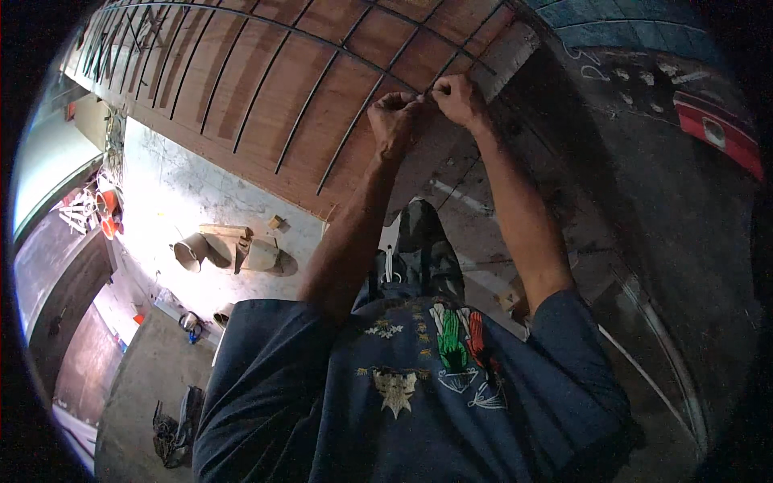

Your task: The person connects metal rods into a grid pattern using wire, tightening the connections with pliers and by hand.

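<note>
Both my hands are raised at the near right corner of a grid of thin dark steel bars (303, 105). The grid lies over a brown plywood panel (266, 165). My left hand (392, 121) is closed in a pinch beside a crossing of two bars. Close on its right, my right hand (460, 101) also pinches, its fingertips at the same crossing. Whatever sits between the fingers is too small to make out; the fingertips nearly meet there.
Left of my legs, a bucket-like container (191, 253) and wood pieces (226, 231) lie on a pale, brightly lit surface. A red object (719, 133) stands at the far right. Dark cords (167, 435) lie on the floor at lower left. A long pale strip (644, 373) runs along the right.
</note>
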`<action>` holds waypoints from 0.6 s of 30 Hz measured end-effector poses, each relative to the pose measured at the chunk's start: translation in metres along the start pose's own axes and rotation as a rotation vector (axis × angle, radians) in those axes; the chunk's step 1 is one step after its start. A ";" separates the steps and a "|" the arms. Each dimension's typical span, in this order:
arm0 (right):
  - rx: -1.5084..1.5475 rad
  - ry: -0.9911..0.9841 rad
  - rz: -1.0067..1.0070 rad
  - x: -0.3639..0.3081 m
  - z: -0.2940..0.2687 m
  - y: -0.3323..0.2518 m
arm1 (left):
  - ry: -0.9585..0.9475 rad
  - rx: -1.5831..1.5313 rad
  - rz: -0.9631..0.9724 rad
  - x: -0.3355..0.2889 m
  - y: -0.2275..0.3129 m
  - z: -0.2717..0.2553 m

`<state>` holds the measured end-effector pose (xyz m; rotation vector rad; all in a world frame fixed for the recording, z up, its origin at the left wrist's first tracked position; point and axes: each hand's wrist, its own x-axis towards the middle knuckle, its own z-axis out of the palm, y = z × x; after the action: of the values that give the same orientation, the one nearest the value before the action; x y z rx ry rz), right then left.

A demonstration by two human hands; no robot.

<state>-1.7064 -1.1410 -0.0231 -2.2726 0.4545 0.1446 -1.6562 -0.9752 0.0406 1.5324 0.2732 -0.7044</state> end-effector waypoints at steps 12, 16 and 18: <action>-0.070 0.073 -0.140 -0.019 -0.025 -0.072 | -0.172 -0.202 0.313 0.014 -0.044 -0.014; -0.110 0.290 -0.371 -0.024 -0.009 -0.055 | -0.179 -0.183 0.230 0.032 -0.055 -0.016; -0.200 0.287 -0.462 -0.022 -0.005 -0.041 | -0.119 -0.199 0.108 0.044 -0.063 -0.011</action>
<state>-1.7117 -1.1136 0.0138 -2.5424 0.0497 -0.3892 -1.6549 -0.9687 -0.0368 1.3007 0.1646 -0.6601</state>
